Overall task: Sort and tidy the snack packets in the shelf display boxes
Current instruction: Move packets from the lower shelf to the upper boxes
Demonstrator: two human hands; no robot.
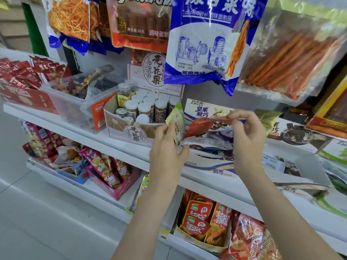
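Observation:
My left hand (168, 147) grips a small green and white snack packet (178, 122) upright in front of a white and blue display box (208, 164) on the middle shelf. My right hand (246, 132) pinches the top edge of a red packet (201, 126) and holds it just above the same box. Several blue and white packets (212, 141) lie loose inside that box. The two held packets nearly touch each other.
A brown box of white-capped jars (131, 132) stands left of the hands, then a clear plastic bin (75, 102). Large hanging bags (208, 40) dangle just above. The lower shelf holds red packets (204, 220) and a pink box (120, 190).

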